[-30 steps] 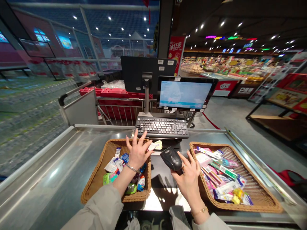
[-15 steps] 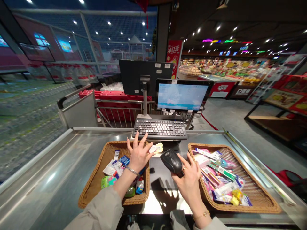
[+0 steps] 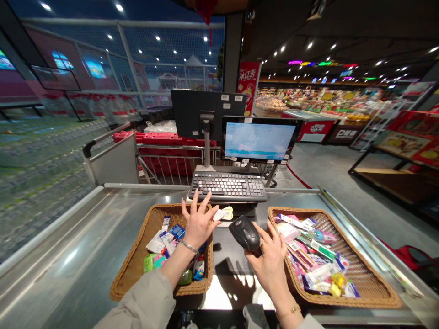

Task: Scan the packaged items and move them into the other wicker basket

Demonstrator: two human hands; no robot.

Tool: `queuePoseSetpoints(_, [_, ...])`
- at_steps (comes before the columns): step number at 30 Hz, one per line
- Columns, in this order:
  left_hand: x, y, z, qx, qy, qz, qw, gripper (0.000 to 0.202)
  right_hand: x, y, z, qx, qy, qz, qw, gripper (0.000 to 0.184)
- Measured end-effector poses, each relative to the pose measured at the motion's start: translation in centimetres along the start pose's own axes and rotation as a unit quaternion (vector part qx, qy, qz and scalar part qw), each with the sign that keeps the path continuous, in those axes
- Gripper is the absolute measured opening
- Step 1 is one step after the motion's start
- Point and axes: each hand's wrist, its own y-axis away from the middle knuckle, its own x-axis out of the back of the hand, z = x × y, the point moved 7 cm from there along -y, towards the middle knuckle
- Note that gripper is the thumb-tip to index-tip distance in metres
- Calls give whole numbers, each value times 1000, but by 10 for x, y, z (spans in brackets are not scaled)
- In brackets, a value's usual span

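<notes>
My right hand [image 3: 270,261] grips a black handheld barcode scanner [image 3: 244,233] above the dark counter gap between two wicker baskets. My left hand [image 3: 198,224] hovers over the left wicker basket [image 3: 129,252] with its fingers spread, and its thumb touches a small white and yellow packet [image 3: 222,213]. That basket holds small packaged goods, including a green pouch [image 3: 153,262]. The right wicker basket [image 3: 343,302] is heaped with boxed and packaged goods, such as toothbrush packs [image 3: 313,251].
A stainless checkout counter [image 3: 65,242] surrounds the baskets. Behind them stand a keyboard [image 3: 228,186] and a till touchscreen [image 3: 258,140], with a shopping cart [image 3: 171,157] holding red crates beyond. Store shelves and a red rope stand to the right.
The whole scene has drifted slightly down and left in view as my head moves. Both hands keep about the same pose, with the scanner still in my right hand.
</notes>
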Motion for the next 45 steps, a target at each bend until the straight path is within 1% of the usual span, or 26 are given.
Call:
queuePoseSetpoints(5, [1, 0, 1, 3, 2, 1, 1000, 35, 1, 1, 0, 2, -3, 2, 1000, 29])
queuePoseSetpoints(13, [4, 0, 3, 1, 4, 8, 1000, 30, 5, 1, -4, 9, -8, 9, 1000, 32])
queuePoseSetpoints(19, [2, 0, 2, 0, 8, 4, 1000, 29, 6, 1, -5, 14, -9, 13, 1000, 32])
queuePoseSetpoints(27, [0, -1, 2, 4, 13, -1, 1000, 37, 5, 3, -2, -1, -13, -4, 1000, 31])
queuePoseSetpoints(33, [1, -2, 4, 4, 11, 0, 1000, 35, 6, 4, 2, -15, -13, 1, 1000, 29])
queuePoseSetpoints(36, [2, -5, 7, 3, 18, 9, 1000, 34, 11, 3, 5, -20, -8, 17, 1000, 26])
queuePoseSetpoints(39, [2, -10, 13, 1, 34, 16, 999, 35, 16, 4, 12, -34, -3, 29, 999, 29])
queuePoseSetpoints(45, [-10, -20, 36, -21, 64, 17, 998, 37, 27, 12, 36, -73, 9, 51, 996, 33])
